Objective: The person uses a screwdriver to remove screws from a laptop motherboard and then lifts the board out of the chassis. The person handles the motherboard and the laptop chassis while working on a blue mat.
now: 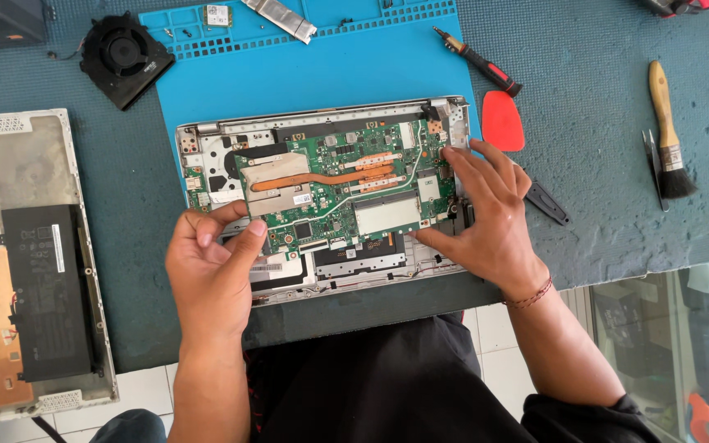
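So there's an opened laptop chassis (207, 135) lying on a blue work mat (305, 70), and everything else sits around it. Inside the shell is the green motherboard (346, 184) with a copper heat pipe (322, 176) running across its upper half. The left hand (211, 275) is at the chassis's lower left corner, fingers curled in with the thumb and forefinger pinched at the board's lower left edge; it looks closed on that edge, but I can't tell for sure how much it's actually gripping. The right hand (490, 217) is on the chassis's right side, fingers spread and flat, fingertips touching the board's top right corner near the hinge and the thumb pressing along the lower right edge, so it's open and resting rather than wrapped around anything. There's a red thread bracelet (531, 295) on that wrist. Just right of the chassis is a red plastic pry pick (502, 119), and above that a small screwdriver (478, 61) with a red and black handle. Peeking out from under the right hand is a dark pry tool (547, 203). Well off to the right of the chassis are a wooden-handled brush (666, 127) and tweezers (652, 164) just beside it. Up and left of the chassis is a loose black cooling fan (123, 56), and far left lies a removed bottom cover (26, 262) with a black battery (47, 291) on it.
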